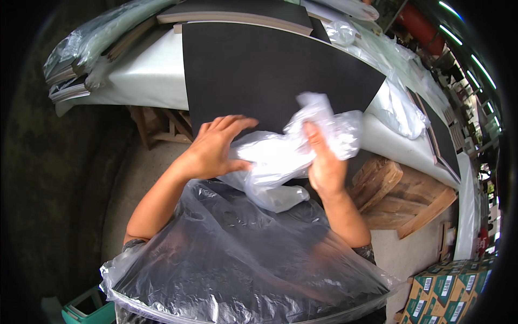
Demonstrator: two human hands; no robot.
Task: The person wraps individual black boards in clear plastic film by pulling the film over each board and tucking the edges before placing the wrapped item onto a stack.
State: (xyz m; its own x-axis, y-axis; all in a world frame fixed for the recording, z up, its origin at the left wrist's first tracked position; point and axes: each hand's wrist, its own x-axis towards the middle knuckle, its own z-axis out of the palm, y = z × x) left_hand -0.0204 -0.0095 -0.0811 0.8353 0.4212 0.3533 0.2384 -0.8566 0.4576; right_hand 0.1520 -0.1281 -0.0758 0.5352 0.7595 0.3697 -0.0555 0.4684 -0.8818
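My right hand (328,164) grips a crumpled bunch of clear plastic film (337,132), its thumb pressed on top. The bunched film trails left toward my left hand (213,148), whose fingers are spread apart, with the thumb beside the film. Just beyond both hands, a large flat black sheet (270,70) lies on the table and juts out over its near edge. Closest to my body, a wide stretch of clear plastic (243,254) spreads between my forearms. Something dark shows through it; what that is I cannot tell.
Stacked black boards (237,13) lie behind the sheet. Plastic-wrapped boards (81,54) rest at the far left on the pale-covered table (145,81). At right are loose plastic film (402,108), a wooden trestle (410,194) and printed cartons (442,291). A green stool (89,308) stands lower left.
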